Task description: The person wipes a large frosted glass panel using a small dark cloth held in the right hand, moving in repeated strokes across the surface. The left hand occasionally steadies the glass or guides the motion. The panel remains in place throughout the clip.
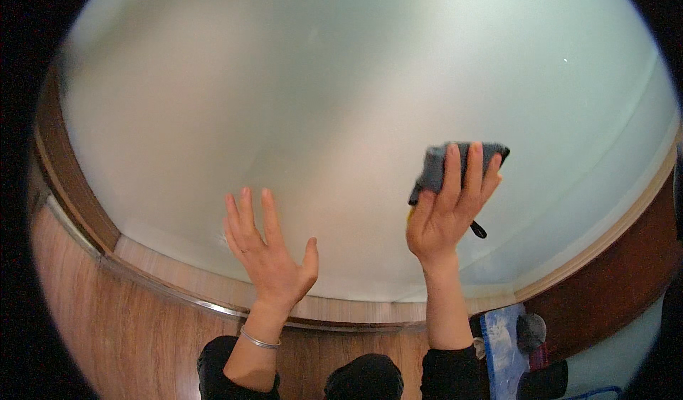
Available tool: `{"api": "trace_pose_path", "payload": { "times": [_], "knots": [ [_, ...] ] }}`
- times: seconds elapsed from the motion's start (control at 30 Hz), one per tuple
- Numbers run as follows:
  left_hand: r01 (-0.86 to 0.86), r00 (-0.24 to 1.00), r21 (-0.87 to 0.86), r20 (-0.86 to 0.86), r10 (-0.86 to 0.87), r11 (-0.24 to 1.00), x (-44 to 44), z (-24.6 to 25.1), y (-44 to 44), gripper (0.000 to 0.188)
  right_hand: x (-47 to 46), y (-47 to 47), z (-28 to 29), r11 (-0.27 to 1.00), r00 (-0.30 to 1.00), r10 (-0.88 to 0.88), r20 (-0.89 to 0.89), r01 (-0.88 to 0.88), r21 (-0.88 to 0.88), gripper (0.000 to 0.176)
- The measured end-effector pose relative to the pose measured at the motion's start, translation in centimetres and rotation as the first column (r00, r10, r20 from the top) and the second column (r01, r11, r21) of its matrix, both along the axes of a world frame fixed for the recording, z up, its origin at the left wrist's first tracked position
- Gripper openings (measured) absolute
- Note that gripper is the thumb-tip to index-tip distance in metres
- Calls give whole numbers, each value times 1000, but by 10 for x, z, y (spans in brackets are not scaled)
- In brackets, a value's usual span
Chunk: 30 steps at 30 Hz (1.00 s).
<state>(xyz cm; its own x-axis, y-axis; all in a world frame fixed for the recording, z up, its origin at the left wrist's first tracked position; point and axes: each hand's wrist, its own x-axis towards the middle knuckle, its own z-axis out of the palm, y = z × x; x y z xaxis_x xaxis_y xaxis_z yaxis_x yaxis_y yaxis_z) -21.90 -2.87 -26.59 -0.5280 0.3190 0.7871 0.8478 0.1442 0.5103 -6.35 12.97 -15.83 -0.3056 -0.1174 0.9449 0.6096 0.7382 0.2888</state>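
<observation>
A large frosted glass pane (341,106) fills most of the view in front of me. My right hand (448,208) presses a folded grey cloth (435,165) with dark edging against the pane, right of the middle. A black loop (478,230) and a bit of yellow show beside the palm. My left hand (272,250) is at the lower left of the pane, its fingers apart and nothing in it. Whether its palm touches the glass is not clear. A silver bangle (260,341) is on the left wrist.
Pale wood-grain framing (341,310) runs along the pane's lower edge, with a dark brown frame (80,176) at the left. Wood-look flooring (133,314) lies below. At the lower right are a blue and white item (504,346), a dark round object (531,332) and a reddish-brown wooden surface (603,272).
</observation>
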Motion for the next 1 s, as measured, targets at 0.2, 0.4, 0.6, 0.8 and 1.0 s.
{"api": "trace_pose_path", "payload": {
  "times": [0.2, 0.4, 0.6, 0.8, 1.0],
  "knots": [
    [-16, 999, 42, 35, 14, 999, 2, 10, -2, 100, -48, -24, -31, 990, 957, -94, 276, 60, 127, 52],
    [11, 995, 92, 94, -19, 996, 5, 12, -1, 101, 1, -10, -57, 955, 893, -196, 405, 81, 284, 45],
    [24, 991, 108, 130, -38, 994, -4, 12, -3, 101, -10, -3, 14, 996, 996, -15, 83, 7, 93, 47],
    [37, 994, 143, 92, -50, 989, -6, 3, 1, 99, -80, -32, -5, 985, 941, -75, 330, 18, 173, 54],
    [39, 998, 212, 35, -47, 977, -13, -7, 12, 94, -60, -36, -33, 944, 779, -216, 588, 13, 330, 53]
  ]
}}
